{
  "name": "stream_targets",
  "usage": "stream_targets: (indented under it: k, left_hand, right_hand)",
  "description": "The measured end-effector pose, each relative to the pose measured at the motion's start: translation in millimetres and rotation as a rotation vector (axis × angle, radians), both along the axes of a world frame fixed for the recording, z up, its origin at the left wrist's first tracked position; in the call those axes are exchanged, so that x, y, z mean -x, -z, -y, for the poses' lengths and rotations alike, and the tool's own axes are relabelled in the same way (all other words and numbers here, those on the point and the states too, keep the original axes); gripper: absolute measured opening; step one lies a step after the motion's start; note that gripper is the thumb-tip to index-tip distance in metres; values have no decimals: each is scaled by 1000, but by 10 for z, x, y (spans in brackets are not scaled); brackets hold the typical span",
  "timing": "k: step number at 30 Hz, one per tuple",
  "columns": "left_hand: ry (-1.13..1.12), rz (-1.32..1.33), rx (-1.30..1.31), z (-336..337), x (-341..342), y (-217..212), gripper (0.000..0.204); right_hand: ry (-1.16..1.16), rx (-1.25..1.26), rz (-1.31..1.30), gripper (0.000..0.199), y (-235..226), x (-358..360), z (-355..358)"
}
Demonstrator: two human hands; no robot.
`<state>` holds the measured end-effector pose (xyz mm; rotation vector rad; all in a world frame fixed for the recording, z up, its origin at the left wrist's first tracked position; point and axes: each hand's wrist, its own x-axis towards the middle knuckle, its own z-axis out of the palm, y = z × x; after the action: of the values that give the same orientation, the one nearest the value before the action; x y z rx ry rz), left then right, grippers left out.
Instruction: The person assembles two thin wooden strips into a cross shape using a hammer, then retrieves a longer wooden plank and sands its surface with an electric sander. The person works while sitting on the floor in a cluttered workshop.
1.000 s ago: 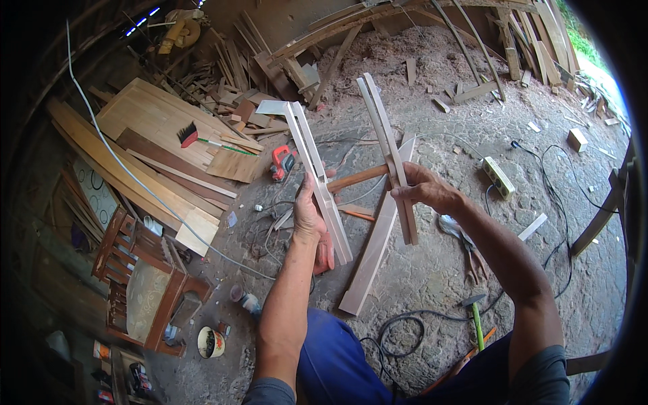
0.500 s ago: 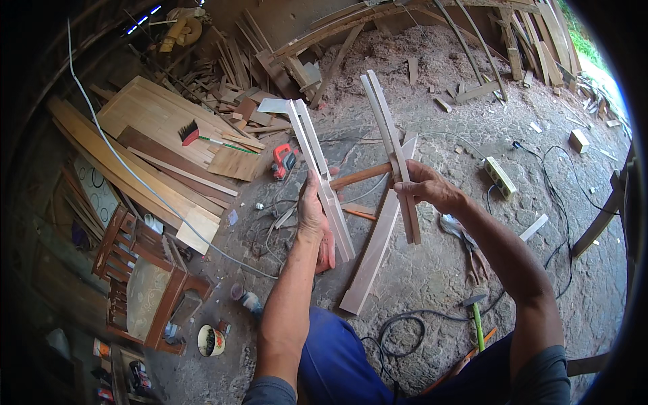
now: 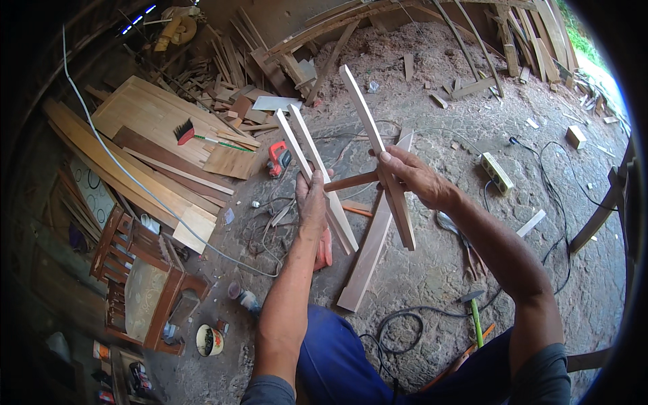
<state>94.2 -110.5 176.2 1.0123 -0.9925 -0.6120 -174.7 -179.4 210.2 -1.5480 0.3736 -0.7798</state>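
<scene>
Both hands hold a pale wooden frame up off the floor. My left hand (image 3: 312, 206) is closed around its left side, where two slim wooden legs (image 3: 343, 226) run close together. My right hand (image 3: 420, 179) grips the right-hand leg (image 3: 362, 108) near its middle, thumb on top. A short brown crosspiece (image 3: 352, 181) joins the two sides between my hands. Beneath the frame, a long pale board (image 3: 368, 263) lies on the floor. A red object (image 3: 325, 251) beside my left wrist is partly hidden by the wood and arm.
A red power tool (image 3: 277, 160) lies beyond my left hand. To the right are a power strip (image 3: 497, 174) with cables, pliers (image 3: 470, 260) and a green-handled hammer (image 3: 476, 317). Boards (image 3: 135, 169) and a wooden chair (image 3: 177, 287) stand at left; scrap wood and shavings (image 3: 385, 54) are behind.
The frame has turned in my hands, so its legs show different faces. My right hand has moved slightly left and up, and the right leg's top end has swung left.
</scene>
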Motion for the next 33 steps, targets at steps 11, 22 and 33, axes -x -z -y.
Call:
stream_targets:
  k: [11, 22, 33]
  left_hand:
    - [48, -5, -194, 91, 32, 261, 25]
    - [372, -69, -219, -2, 228, 167, 20]
    - [311, -27, -258, 58, 477, 146, 31]
  right_hand:
    - [-309, 82, -34, 65, -100, 88, -75]
    - [-32, -6, 169, 66, -201, -69, -164]
    - [256, 304, 189, 63, -219, -73, -184]
